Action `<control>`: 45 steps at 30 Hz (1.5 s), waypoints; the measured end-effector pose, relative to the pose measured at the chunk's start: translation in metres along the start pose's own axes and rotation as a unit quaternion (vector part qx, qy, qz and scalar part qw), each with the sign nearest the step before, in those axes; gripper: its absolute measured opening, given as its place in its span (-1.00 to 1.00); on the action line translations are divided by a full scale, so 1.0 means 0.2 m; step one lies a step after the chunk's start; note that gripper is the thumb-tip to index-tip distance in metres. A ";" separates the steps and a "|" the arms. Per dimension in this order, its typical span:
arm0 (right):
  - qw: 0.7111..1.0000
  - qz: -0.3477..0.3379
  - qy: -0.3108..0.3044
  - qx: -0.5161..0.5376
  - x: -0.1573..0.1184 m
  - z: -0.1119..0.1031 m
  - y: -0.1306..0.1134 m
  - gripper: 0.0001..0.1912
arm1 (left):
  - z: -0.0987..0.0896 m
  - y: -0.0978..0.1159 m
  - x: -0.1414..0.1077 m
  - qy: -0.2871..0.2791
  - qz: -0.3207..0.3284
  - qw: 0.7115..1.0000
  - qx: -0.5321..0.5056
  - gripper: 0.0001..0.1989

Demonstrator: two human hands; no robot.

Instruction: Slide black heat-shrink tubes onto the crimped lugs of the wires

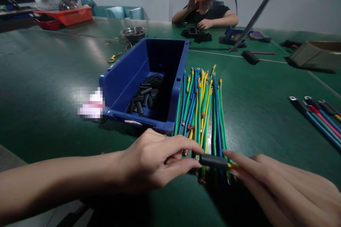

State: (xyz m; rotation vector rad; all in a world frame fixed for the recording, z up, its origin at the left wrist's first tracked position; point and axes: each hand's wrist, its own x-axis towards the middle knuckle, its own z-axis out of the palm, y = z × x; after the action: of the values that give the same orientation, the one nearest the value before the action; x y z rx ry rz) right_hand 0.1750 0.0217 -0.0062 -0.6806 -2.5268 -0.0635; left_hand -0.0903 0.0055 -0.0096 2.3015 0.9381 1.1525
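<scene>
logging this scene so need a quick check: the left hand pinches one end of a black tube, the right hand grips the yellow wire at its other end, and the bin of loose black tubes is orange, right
Not quite: the head view shows that bin is blue. The left hand, black tube, right hand and yellow wire are as you say.
</scene>
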 end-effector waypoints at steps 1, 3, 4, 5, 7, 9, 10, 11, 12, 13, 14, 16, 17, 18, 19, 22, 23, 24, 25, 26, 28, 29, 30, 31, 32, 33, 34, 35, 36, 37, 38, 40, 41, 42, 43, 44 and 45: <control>1.000 -0.003 0.003 -0.001 0.00 0.00 0.00 -0.70 | 0.00 0.00 0.00 0.003 0.004 1.000 0.005 -0.77; 1.000 -0.009 0.007 -0.001 0.00 0.00 0.00 -0.65 | -0.01 0.00 0.00 0.007 0.008 1.000 0.012 -0.78; 1.000 -0.009 0.008 -0.001 0.00 0.00 0.00 -0.63 | -0.01 0.00 0.01 0.008 0.013 1.000 0.015 -0.78; 1.000 -0.010 0.008 -0.003 0.00 0.00 -0.01 -0.61 | -0.01 0.00 0.01 0.006 0.020 1.000 0.016 -0.79; 1.000 -0.009 0.009 -0.010 0.01 0.00 -0.01 -0.60 | -0.01 -0.01 0.01 0.001 0.035 0.999 0.014 -0.79; 1.000 -0.011 0.011 -0.019 0.01 0.00 -0.01 -0.60 | 0.00 -0.01 0.01 -0.003 0.048 0.999 0.008 -0.79; 1.000 -0.014 0.011 -0.022 0.01 0.00 -0.01 -0.61 | 0.00 -0.01 0.01 -0.004 0.050 0.999 0.006 -0.78; 0.999 -0.018 0.011 -0.024 0.00 0.00 -0.01 -0.62 | 0.00 -0.01 0.02 -0.003 0.053 0.999 0.006 -0.78; 0.999 -0.021 0.013 -0.025 0.00 0.00 -0.01 -0.62 | -0.01 -0.01 0.02 -0.002 0.055 0.998 0.008 -0.79; 0.999 -0.024 0.016 -0.026 0.00 0.00 -0.01 -0.62 | -0.01 -0.01 0.02 -0.001 0.057 0.998 0.012 -0.80; 0.999 -0.027 0.017 -0.026 0.00 0.00 -0.01 -0.63 | -0.01 0.00 0.02 -0.001 0.057 0.998 0.016 -0.80; 0.999 -0.027 0.020 -0.025 0.00 -0.01 0.00 -0.65 | -0.02 0.00 0.03 -0.002 0.057 0.998 0.028 -0.81; 0.999 -0.026 0.021 -0.025 0.00 -0.01 0.00 -0.66 | -0.02 0.00 0.03 -0.002 0.057 0.998 0.035 -0.82; 0.999 -0.025 0.019 -0.024 0.00 0.00 0.00 -0.66 | -0.02 0.01 0.03 -0.004 0.055 0.998 0.042 -0.82; 0.999 -0.025 0.016 -0.022 0.00 0.00 0.00 -0.66 | -0.02 0.01 0.03 -0.004 0.051 0.998 0.048 -0.82; 0.999 -0.019 0.005 -0.027 0.02 0.00 0.00 -0.67 | -0.01 0.01 0.03 0.010 0.039 0.998 0.050 -0.80; 0.999 -0.015 0.004 -0.029 0.02 0.00 0.00 -0.69 | -0.01 0.01 0.02 0.018 0.038 0.998 0.048 -0.80; 0.999 -0.011 0.006 -0.032 0.03 0.00 0.00 -0.70 | 0.00 0.01 0.02 0.025 0.036 0.998 0.046 -0.79; 0.999 -0.006 0.008 -0.033 0.03 0.00 0.00 -0.70 | 0.00 0.01 0.02 0.030 0.035 0.998 0.046 -0.79; 0.999 -0.003 0.008 -0.034 0.03 0.00 0.00 -0.69 | 0.01 0.00 0.02 0.031 0.033 0.998 0.047 -0.79; 1.000 0.002 0.005 -0.031 0.02 -0.01 0.00 -0.63 | 0.01 0.00 0.01 0.029 0.028 0.998 0.050 -0.78; 1.000 0.004 0.003 -0.026 0.02 -0.01 0.00 -0.62 | 0.01 0.00 0.01 0.028 0.026 0.998 0.051 -0.78; 1.000 0.007 0.001 -0.022 0.02 -0.01 0.00 -0.61 | 0.01 0.00 0.01 0.029 0.024 0.998 0.053 -0.78; 1.000 0.010 0.001 -0.018 0.02 -0.01 0.00 -0.61 | 0.01 0.00 0.01 0.031 0.022 0.998 0.055 -0.78; 1.000 0.013 0.001 -0.017 0.02 0.00 0.00 -0.62 | 0.01 0.00 0.01 0.032 0.019 0.998 0.057 -0.79; 1.000 0.015 0.003 -0.018 0.03 0.00 0.01 -0.63 | 0.01 0.00 0.01 0.033 0.017 0.998 0.058 -0.79; 1.000 0.016 0.005 -0.020 0.03 0.00 0.01 -0.65 | 0.01 0.00 0.01 0.033 0.015 0.998 0.059 -0.79; 1.000 0.017 0.013 -0.023 0.03 0.00 0.01 -0.67 | 0.01 0.00 0.01 0.031 0.013 0.998 0.060 -0.79; 0.999 0.018 0.019 -0.023 0.04 0.00 0.00 -0.69 | 0.01 0.00 0.01 0.028 0.010 0.998 0.062 -0.80; 0.999 0.019 0.024 -0.021 0.04 0.00 0.00 -0.70 | 0.01 0.00 0.01 0.027 0.007 0.997 0.065 -0.81; 0.999 0.020 0.028 -0.018 0.04 0.00 0.00 -0.72 | 0.01 0.00 0.00 0.029 0.005 0.997 0.068 -0.82; 0.999 0.019 0.032 -0.011 0.04 0.00 -0.01 -0.74 | 0.01 0.00 0.00 0.034 0.002 0.997 0.071 -0.85; 0.999 0.015 0.034 -0.007 0.05 -0.01 -0.01 -0.75 | 0.01 0.00 0.00 0.038 0.002 0.997 0.070 -0.86; 0.999 0.012 0.038 -0.002 0.05 -0.01 -0.01 -0.75 | 0.01 0.00 0.00 0.040 0.002 0.997 0.069 -0.86; 0.999 0.011 0.045 0.000 0.05 -0.02 -0.01 -0.75 | 0.01 0.00 0.00 0.040 0.003 0.997 0.069 -0.86; 0.999 0.009 0.049 0.000 0.05 -0.02 -0.01 -0.75 | 0.01 0.00 0.00 0.039 0.004 0.997 0.071 -0.85; 0.999 0.008 0.051 -0.001 0.05 -0.03 -0.01 -0.75 | 0.00 0.00 0.00 0.039 0.004 0.997 0.073 -0.83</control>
State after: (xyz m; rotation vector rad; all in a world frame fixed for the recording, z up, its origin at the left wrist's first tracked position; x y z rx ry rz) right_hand 0.1691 0.0239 0.0040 -0.6803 -2.4246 -0.0925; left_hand -0.0892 0.0060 -0.0095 2.3905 1.0762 1.2210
